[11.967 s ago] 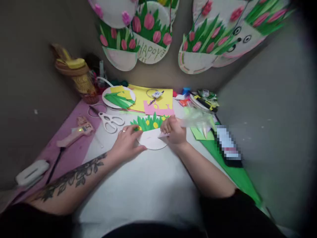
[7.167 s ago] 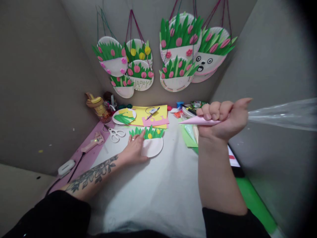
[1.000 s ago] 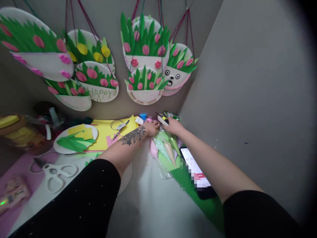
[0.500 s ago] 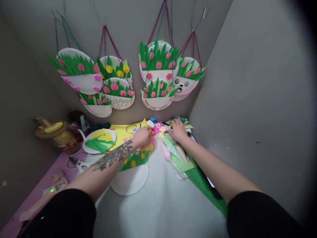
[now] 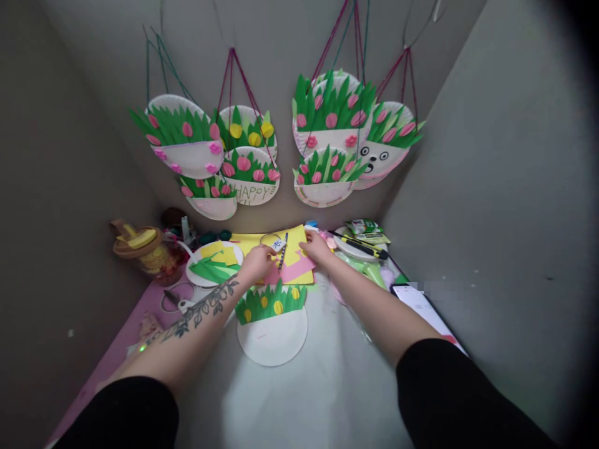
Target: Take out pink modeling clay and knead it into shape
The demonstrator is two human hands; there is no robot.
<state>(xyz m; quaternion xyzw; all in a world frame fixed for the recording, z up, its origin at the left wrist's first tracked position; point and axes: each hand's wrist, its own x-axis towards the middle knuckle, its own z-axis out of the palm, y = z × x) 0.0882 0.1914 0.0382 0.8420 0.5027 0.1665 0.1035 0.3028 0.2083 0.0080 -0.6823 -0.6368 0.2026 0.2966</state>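
My left hand point(image 5: 259, 262), fingers curled, is at the lower left of a stack of yellow paper point(image 5: 247, 241), beside a white tag point(image 5: 278, 244) on a ring. What its fingertips hold, if anything, is hidden. At the stack's right edge, my right hand point(image 5: 319, 247) pinches the yellow paper. A dark patterned pen point(image 5: 283, 251) lies across the sheets between both hands, and pink paper point(image 5: 299, 268) lies over their lower part. Just below is a white paper plate point(image 5: 272, 340) with green paper grass and yellow paper flowers along its top.
Left stand a plate point(image 5: 191, 274) with green and yellow cut paper, scissors point(image 5: 180, 302) and a lidded cup point(image 5: 150, 249). A yellow-black cutter point(image 5: 362, 244) and a phone point(image 5: 428, 312) lie right. Several decorated plate baskets point(image 5: 187, 159) hang on the wall.
My right hand has moved left from the packets and piping bags to the yellow paper, uncovering the cutter. My left hand has shifted slightly off the paper. The camera view has turned left.
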